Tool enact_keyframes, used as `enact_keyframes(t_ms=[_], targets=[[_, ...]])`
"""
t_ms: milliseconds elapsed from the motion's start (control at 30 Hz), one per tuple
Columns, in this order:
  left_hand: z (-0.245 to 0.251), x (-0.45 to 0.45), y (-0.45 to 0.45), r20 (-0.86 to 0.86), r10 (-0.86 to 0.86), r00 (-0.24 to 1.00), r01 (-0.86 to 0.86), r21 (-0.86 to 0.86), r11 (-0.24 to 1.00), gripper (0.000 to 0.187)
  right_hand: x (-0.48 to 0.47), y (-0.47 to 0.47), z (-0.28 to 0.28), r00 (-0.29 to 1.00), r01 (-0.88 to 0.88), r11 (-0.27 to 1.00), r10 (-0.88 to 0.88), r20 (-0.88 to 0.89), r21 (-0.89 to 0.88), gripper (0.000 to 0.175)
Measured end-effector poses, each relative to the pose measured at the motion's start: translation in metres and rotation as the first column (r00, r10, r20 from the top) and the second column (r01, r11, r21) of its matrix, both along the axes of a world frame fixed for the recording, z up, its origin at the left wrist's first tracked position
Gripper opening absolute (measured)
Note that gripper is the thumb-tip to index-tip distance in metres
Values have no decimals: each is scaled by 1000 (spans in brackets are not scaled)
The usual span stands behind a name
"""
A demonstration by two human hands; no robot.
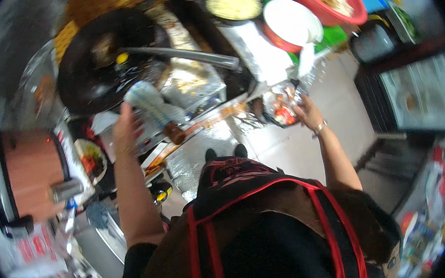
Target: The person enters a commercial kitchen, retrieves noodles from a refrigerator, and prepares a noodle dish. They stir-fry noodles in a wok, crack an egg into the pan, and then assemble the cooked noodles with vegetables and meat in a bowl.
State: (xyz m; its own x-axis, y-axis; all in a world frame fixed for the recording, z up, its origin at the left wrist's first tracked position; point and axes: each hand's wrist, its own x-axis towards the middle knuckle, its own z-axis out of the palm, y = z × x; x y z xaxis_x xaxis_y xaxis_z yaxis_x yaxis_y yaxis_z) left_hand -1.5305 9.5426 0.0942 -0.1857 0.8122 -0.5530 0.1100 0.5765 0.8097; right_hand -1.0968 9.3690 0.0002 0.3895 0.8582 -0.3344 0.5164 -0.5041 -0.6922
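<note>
My left hand (124, 127) is blurred beside a pale tube-shaped item (146, 98) with blue print and a brown end, perhaps a bottle or a wrapped roll. Whether the fingers grip it is unclear. To the right, over the floor, my right hand (307, 113) grasps the edge of a dark bowl (282, 107) with red and whitish food in it. Clear plastic film (308, 79) rises from the bowl's far side. Beyond my left hand sits a large black wok (75, 79); a ladle's metal handle (196, 57) slants across its rim.
A black bowl of pale shreds (234, 4), a white-topped red tub (291, 22) and a red basin (356, 8) stand along the counter. At left are a copper-coloured cooker (35, 172) and a plate of food (92, 160). A glass-doored cabinet (421, 95) stands at right.
</note>
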Motion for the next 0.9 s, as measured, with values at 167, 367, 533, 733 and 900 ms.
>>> enact_keyframes(t_ms=[167, 367, 533, 733, 900], targets=[[-36, 40, 16, 241, -26, 970, 20, 25, 999, 61, -65, 37, 103, 855, -215, 952, 290, -429, 216, 26], [-42, 30, -1, 618, 51, 785, -152, 113, 982, 30, -119, 157, 180, 744, -663, 675, 544, 388, 323, 37], [-36, 18, 0, 608, -3, 794, -78, 107, 991, 26, -172, 217, 108, 694, -605, 796, 530, -488, 4, 57], [-34, 16, -3, 563, 54, 825, -140, 110, 984, 21, -204, 191, 147, 747, -650, 759, 647, -154, 37, 56], [-34, 23, -3, 595, 34, 803, -125, 113, 986, 23, -183, 172, 161, 635, -698, 704, 693, 342, -131, 62]])
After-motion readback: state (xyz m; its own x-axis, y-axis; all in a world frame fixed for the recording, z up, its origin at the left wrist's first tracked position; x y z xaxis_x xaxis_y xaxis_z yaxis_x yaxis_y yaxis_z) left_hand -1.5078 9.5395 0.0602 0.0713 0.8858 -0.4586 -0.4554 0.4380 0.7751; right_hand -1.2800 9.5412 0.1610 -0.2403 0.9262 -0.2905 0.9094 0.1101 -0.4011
